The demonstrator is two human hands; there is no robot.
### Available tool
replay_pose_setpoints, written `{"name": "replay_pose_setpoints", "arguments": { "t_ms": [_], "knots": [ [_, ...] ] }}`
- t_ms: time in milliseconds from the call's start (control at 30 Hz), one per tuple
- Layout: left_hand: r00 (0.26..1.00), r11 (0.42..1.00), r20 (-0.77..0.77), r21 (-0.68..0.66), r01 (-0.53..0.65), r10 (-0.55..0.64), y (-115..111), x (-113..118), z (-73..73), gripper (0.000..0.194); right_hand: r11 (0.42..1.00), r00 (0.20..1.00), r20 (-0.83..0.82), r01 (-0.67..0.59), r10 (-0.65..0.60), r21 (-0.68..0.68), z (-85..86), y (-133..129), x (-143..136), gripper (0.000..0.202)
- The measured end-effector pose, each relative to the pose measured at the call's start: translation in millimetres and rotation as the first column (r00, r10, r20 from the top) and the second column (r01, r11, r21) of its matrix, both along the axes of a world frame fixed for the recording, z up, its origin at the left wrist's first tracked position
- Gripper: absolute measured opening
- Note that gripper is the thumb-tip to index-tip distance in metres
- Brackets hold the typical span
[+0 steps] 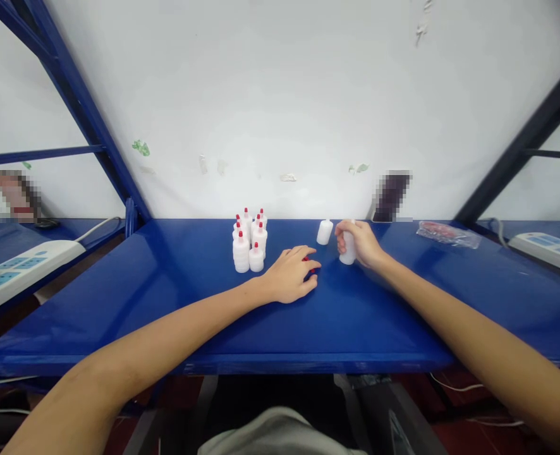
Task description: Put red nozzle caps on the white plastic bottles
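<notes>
My right hand (pixel 361 241) is wrapped round a white plastic bottle (pixel 347 253) near the back of the blue table; no red cap shows on the part I can see. Just left of it stands another white bottle (pixel 325 232), uncapped. My left hand (pixel 292 275) lies low over the tabletop with its fingers spread. Beneath those fingers are small red caps (pixel 313 271), partly hidden, and whether a fingertip touches one I cannot tell. Farther left, several white bottles (pixel 241 254) with red pointed caps stand upright in a close group.
A phone (pixel 392 197) leans on the white wall at the back. To its right lies a clear plastic bag (pixel 449 234) with something red inside. Power strips (pixel 28 272) sit at the left side and at the far right (pixel 552 249). Blue metal posts (pixel 95 120) flank the table.
</notes>
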State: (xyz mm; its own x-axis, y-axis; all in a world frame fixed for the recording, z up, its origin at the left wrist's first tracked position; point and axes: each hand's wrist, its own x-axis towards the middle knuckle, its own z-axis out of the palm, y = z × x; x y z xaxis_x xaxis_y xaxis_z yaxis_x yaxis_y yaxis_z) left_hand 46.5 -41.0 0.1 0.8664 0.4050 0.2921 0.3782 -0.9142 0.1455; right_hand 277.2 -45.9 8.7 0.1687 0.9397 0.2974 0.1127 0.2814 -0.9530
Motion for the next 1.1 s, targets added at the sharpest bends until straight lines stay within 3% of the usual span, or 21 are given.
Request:
{"name": "replay_pose_setpoints", "arguments": {
  "t_ms": [200,433,767,933,1100],
  "knots": [
    [0.997,0.999,0.058,0.017,-0.044,0.043,0.6,0.8,-2.3,0.036,0.985,0.982,-0.086,-0.170,0.166,-0.035,1.3,-4.7,-12.1,0.021],
    [0.992,0.997,0.099,-0.011,-0.081,0.082,1.3,0.2,-4.1,0.032,0.944,0.947,-0.030,-0.322,0.321,-0.077,4.9,-9.8,-20.7,0.027],
    [0.989,0.995,0.110,-0.045,-0.094,0.098,3.5,0.6,-4.0,0.025,0.922,0.910,0.149,-0.375,0.386,-0.100,-2.7,-5.7,-13.9,0.028],
    [0.988,0.993,0.109,-0.058,-0.100,0.106,2.9,1.0,-3.3,0.018,0.920,0.908,0.150,-0.383,0.391,-0.082,-4.1,-6.4,-13.7,0.029],
    [0.992,0.995,0.099,-0.079,-0.066,0.073,6.1,1.7,-4.3,0.019,0.950,0.925,0.217,-0.298,0.310,-0.088,0.6,-9.9,-21.0,0.030]
  ]
}}
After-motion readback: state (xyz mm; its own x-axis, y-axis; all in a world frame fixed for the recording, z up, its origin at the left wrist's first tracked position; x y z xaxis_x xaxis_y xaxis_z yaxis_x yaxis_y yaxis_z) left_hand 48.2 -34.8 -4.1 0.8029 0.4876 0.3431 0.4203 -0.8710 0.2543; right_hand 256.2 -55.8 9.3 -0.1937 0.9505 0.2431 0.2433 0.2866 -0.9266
